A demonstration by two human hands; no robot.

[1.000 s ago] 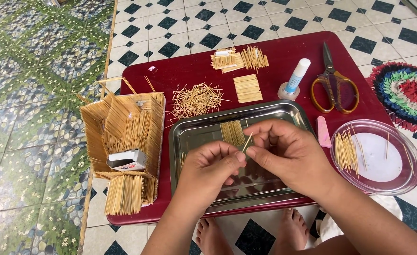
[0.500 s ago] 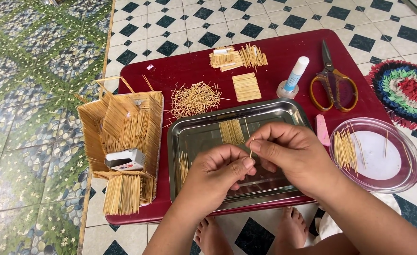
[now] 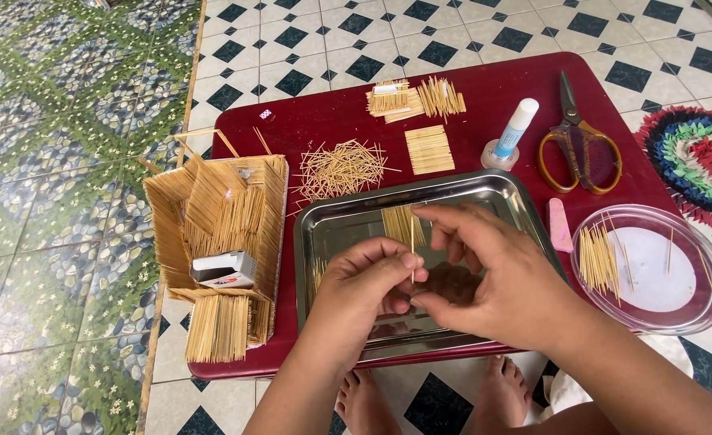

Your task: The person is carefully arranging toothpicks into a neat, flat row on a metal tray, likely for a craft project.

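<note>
A single thin wooden stick [image 3: 412, 246] stands nearly upright over the steel tray [image 3: 332, 242], pinched between the two hands. The left hand [image 3: 369, 283] is clenched on its lower part with thumb and forefinger, and the right hand [image 3: 493, 278] grasps it from the other side, its remaining fingers curled loosely. Just behind the stick a small flat row of sticks [image 3: 402, 224] lies in the tray. To handle so slender a piece well, a light fingertip grip and a straight, steady line seem wise, since it looks likely to bend or snap.

The tray's raised rim hems the hands in on all sides. Beyond it on the red bench [image 3: 307, 121] lie a loose heap of sticks [image 3: 340, 167], a glue bottle [image 3: 513, 133] and scissors [image 3: 577, 145]; a stick-built box [image 3: 219, 242] stands at the left edge and a clear lid [image 3: 654, 270] overhangs the right. Open room is mostly within the tray's right half.
</note>
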